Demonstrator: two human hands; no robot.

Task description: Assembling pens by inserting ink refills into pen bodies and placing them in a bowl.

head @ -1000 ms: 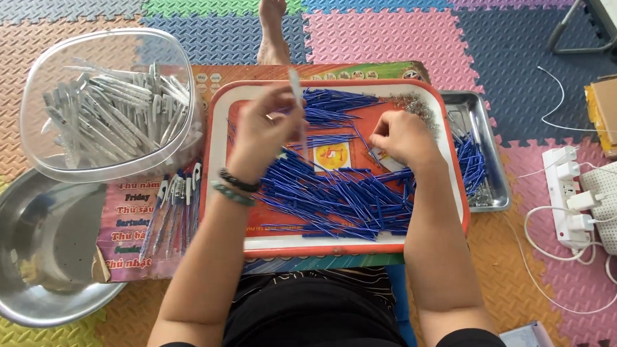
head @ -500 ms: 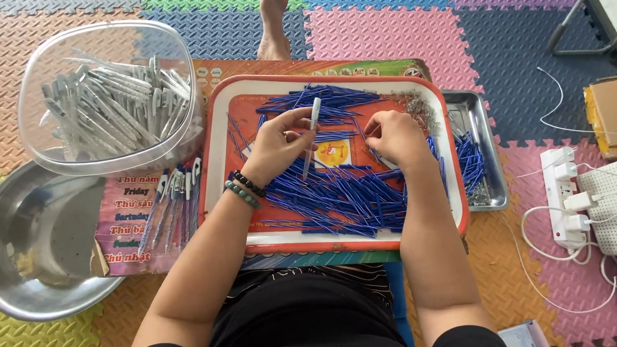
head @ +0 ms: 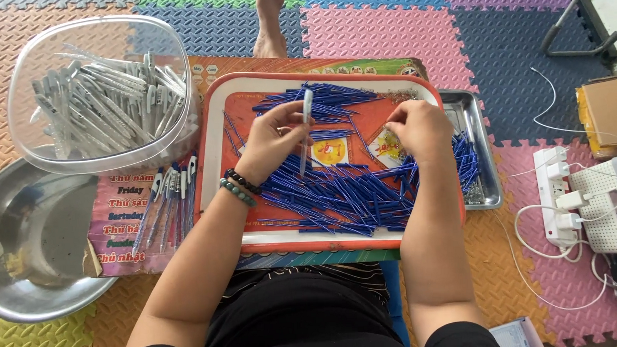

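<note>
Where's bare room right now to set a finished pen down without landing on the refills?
The steel bowl at the near left is bare inside. Free floor mat lies beyond the orange tray. Crowded: blue refills cover the tray around the left hand and right hand; the clear tub is full of white barrels.

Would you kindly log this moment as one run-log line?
left hand: grip on white pen barrel | right hand: on blue refills | tray: orange

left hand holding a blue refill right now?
No. The left hand holds a white pen barrel upright over the orange tray; the blue refills lie loose on the tray.
</note>
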